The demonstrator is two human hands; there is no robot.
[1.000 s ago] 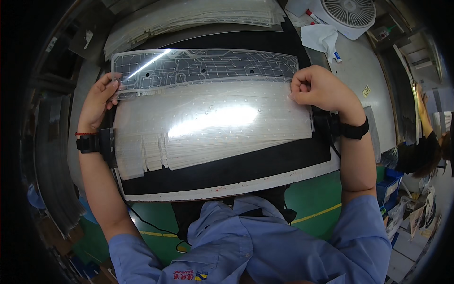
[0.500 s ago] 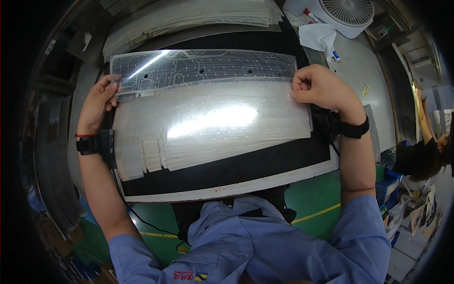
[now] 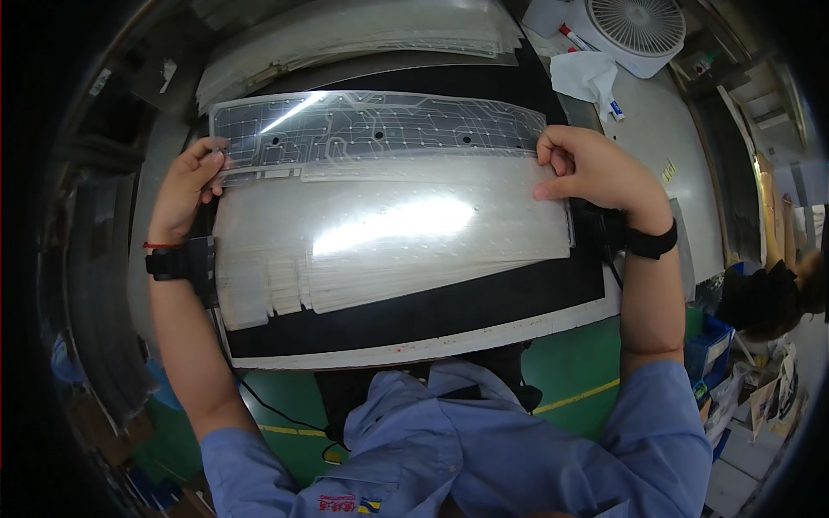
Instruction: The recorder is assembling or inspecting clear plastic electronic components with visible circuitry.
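Observation:
A clear flexible film printed with pale circuit lines [image 3: 345, 129] is raised along the far edge of a stack of similar translucent sheets [image 3: 268, 216]. My left hand [image 3: 192, 177] pinches the film's left edge between thumb and fingers. At the film's right edge is my right hand [image 3: 591, 168]. Its curled fingers touch or nearly touch the film's corner, while the thumb sits apart from them, lower, over the stack's right side. Glare hides part of the stack's top sheet.
The stack lies on a black mat [image 3: 449, 293] on a white-edged board [image 3: 414, 345]. Another sheet pile [image 3: 363, 43] is behind. A white fan [image 3: 637, 26], a crumpled white cloth [image 3: 583, 78] and markers stand at the far right. Another person [image 3: 760, 298] is off to the right.
My right thumb has parted from the fingers and shifted down off the film's edge. The left hand keeps its pinch. The whole view has shifted slightly.

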